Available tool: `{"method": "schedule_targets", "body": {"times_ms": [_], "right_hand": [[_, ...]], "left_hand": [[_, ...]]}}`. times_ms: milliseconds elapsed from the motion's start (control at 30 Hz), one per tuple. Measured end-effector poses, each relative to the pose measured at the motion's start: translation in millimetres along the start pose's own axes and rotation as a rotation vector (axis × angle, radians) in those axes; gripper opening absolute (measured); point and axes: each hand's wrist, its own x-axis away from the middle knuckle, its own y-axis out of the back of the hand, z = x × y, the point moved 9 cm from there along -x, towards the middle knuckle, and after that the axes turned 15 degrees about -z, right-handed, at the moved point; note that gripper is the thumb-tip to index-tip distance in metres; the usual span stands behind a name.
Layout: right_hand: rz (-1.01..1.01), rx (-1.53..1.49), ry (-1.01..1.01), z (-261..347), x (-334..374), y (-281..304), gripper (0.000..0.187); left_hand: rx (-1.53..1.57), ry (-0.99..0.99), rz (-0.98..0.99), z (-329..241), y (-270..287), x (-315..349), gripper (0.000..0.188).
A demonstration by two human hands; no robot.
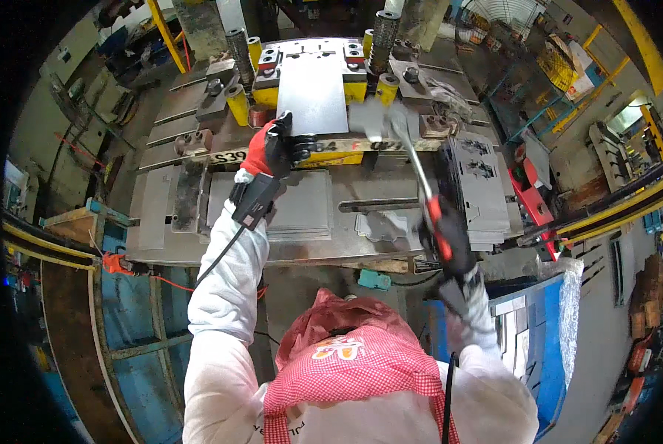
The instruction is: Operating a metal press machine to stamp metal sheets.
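A flat bright metal sheet lies across the die block of a press. My left hand, in a red and black glove, grips its near left corner, thumb at the side edge and fingers along the front edge. My right hand, in a dark glove, is closed around the red handle of a long metal-shafted tool. The tool's far end is smeared by motion beside a small blurred metal piece, right of the sheet. Whether the tool holds that piece I cannot tell.
Coiled-spring posts and yellow cylinders flank the die. A stack of flat sheets lies on the near bed, with cut metal parts piled at right and a small cut piece between. A blue bin stands at lower right.
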Motion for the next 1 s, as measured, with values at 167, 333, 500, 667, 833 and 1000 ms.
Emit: {"method": "schedule_targets", "body": {"times_ms": [167, 333, 500, 667, 833, 1000], "right_hand": [[0.071, 0.077, -0.265, -88, 90, 38, 0.058], [-0.024, -0.081, -0.447, -134, 109, 40, 0.045], [-0.009, -0.071, -0.401, -123, 106, 36, 0.042], [-0.037, -0.116, -0.419, -108, 110, 32, 0.038], [-0.030, -0.215, -0.445, -108, 115, 31, 0.036], [0.007, -0.220, -0.449, -113, 116, 26, 0.042]], "left_hand": [[0.136, -0.130, 0.142, -10, 3, -2, 0.028], [0.103, -0.074, 0.230, -9, -9, -21, 0.032], [0.137, -0.121, 0.105, -24, -22, -40, 0.027], [0.142, -0.109, 0.106, -36, -30, -64, 0.024], [0.042, -0.116, 0.018, -39, -19, -82, 0.035], [0.088, -0.113, 0.149, -40, -13, -73, 0.044]]}}
